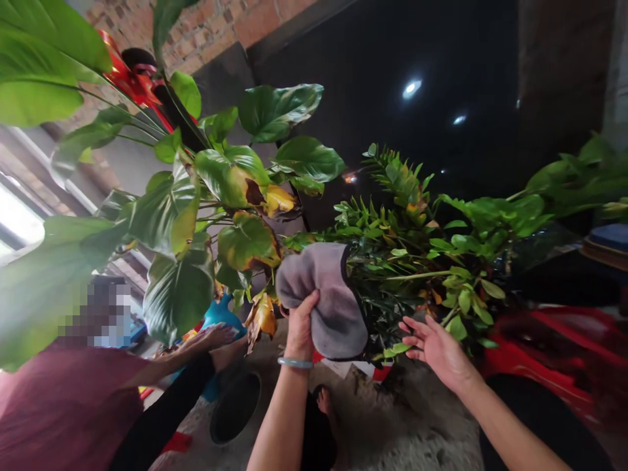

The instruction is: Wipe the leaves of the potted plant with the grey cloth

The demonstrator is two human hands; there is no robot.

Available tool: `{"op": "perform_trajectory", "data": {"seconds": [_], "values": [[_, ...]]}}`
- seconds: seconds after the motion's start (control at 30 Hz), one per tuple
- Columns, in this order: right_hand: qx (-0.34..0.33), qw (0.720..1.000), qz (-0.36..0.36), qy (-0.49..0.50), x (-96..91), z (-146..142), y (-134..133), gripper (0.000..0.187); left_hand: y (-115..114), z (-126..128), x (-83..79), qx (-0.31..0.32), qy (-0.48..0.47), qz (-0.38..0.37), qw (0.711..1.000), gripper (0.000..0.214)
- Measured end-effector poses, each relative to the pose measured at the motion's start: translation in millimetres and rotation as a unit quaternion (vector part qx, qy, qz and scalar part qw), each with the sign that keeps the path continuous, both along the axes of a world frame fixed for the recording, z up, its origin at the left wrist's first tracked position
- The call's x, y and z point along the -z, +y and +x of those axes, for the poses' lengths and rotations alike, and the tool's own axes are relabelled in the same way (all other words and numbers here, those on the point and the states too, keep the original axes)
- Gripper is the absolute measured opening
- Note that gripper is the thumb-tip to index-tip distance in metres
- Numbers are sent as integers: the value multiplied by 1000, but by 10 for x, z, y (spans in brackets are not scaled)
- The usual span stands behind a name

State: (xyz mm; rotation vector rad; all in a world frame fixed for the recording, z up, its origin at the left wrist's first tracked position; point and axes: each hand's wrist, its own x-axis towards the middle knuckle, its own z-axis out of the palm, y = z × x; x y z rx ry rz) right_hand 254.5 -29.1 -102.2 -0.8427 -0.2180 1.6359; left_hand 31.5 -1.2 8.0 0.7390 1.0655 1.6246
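A grey cloth (338, 294) with a dark edge hangs in front of the plants, and my left hand (303, 327) is closed on it, thumb on top. A pale bangle circles that wrist. To the right, my right hand (436, 343) is open, fingers spread, holding nothing. Its fingertips are close to the leaves of a low green plant (461, 301); whether they touch, I cannot tell. Just left of the cloth, a large-leaved plant (171, 216) has some yellowed and browned leaves, with a dry curled leaf (263, 317) hanging low.
At the left sits another person (73, 405) in a maroon top, hands near a blue object (223, 317). A dark bucket (236, 407) stands on the rough floor. A red object (544, 353) lies at the right. Behind the plants rises a dark glossy panel (373, 65).
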Motion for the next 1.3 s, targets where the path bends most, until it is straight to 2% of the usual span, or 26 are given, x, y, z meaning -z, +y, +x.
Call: {"op": "perform_trajectory", "data": {"seconds": [0.07,0.13,0.2,0.27,0.33,0.43,0.5,0.53,0.6,0.7,0.77,0.8,0.87,0.97,1.03,1.1,1.17,1.23,1.3], "values": [[-1,1000,-1,0,-22,-16,-6,31,-110,124,207,19,26,-44,999,61],[0,1000,-6,-6,-50,-22,-16,37,-276,189,432,82,55,-99,990,65],[-6,1000,-16,-12,-73,-16,-22,41,-410,183,531,136,72,-128,980,64],[-9,999,-27,-17,-87,-5,-22,43,-443,153,429,147,82,-108,980,63],[-2,999,-36,-23,-89,2,-18,43,-358,160,173,115,90,-44,988,63],[12,999,-34,-26,-73,-2,-8,40,-101,303,-196,52,85,51,994,60],[12,999,-25,-20,-42,-6,1,40,49,448,-232,40,67,71,994,54],[10,1000,-18,-15,-18,-6,7,40,91,515,-168,48,65,63,995,52],[8,1000,-5,-6,48,0,27,39,88,604,77,91,89,21,992,49],[-11,1000,5,-6,164,15,72,37,-86,592,453,179,135,-60,973,55],[-17,1000,-4,-6,219,24,100,40,-215,530,506,215,132,-73,965,66],[-9,1000,-14,-8,234,27,109,42,-254,504,454,221,125,-65,965,71],[17,999,-35,-20,239,32,116,41,-255,487,235,206,109,-31,972,75],[30,998,-42,-38,211,38,107,38,-87,562,-121,125,76,21,989,69],[25,999,-31,-35,193,39,100,38,53,647,-191,69,54,44,995,63],[27,999,-22,-27,188,36,97,36,120,712,-77,51,55,41,996,55],[26,999,-16,-17,194,31,93,34,62,723,154,78,85,3,993,48],[11,1000,-17,-11,199,23,83,34,-108,667,370,145,123,-45,981,46],[-18,1000,-14,1,194,16,68,35,-309,571,449,238,155,-63,957,51]]}}
